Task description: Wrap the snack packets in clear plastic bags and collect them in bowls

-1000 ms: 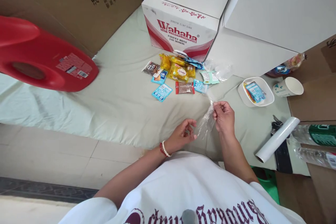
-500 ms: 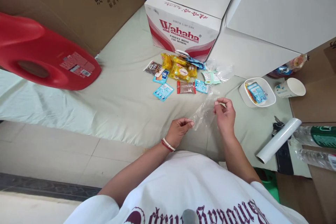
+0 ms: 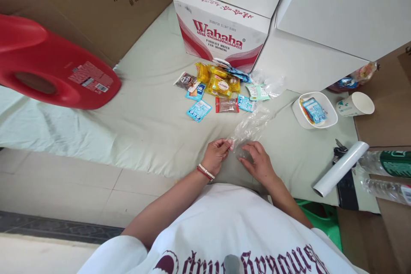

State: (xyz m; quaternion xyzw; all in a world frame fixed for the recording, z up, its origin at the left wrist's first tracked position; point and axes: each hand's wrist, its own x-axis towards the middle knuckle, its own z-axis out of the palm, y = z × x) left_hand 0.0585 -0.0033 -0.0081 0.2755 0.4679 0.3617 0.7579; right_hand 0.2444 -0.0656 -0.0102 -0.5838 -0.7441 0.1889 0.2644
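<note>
A thin clear plastic bag (image 3: 252, 126) lies crumpled over the cloth in front of me. My left hand (image 3: 218, 154) pinches its near left corner between thumb and fingertips. Close to that same end, my right hand (image 3: 258, 162) has its thumb and fingers apart, curved around the bag's near edge without a visible grip. Beyond the bag sit a brown-and-red packet (image 3: 227, 105), blue sachets (image 3: 199, 111), a green-and-white packet (image 3: 257, 92) and a pile of yellow snack packs (image 3: 220, 84). A dark packet (image 3: 185, 81) rests left of the pile.
Behind the snacks stands a Wahaha carton (image 3: 221, 30). A red jug (image 3: 58, 68) is at the left. On the right are a white tub (image 3: 300, 115) holding sachets, a paper cup (image 3: 356, 105), a white roll (image 3: 342, 169), keys (image 3: 339, 150) and plastic bottles (image 3: 391, 162).
My right hand has let go of the bag's upper right part and moved down and left, near my left hand. The bag's far part now lies loose. My left hand keeps its pinch.
</note>
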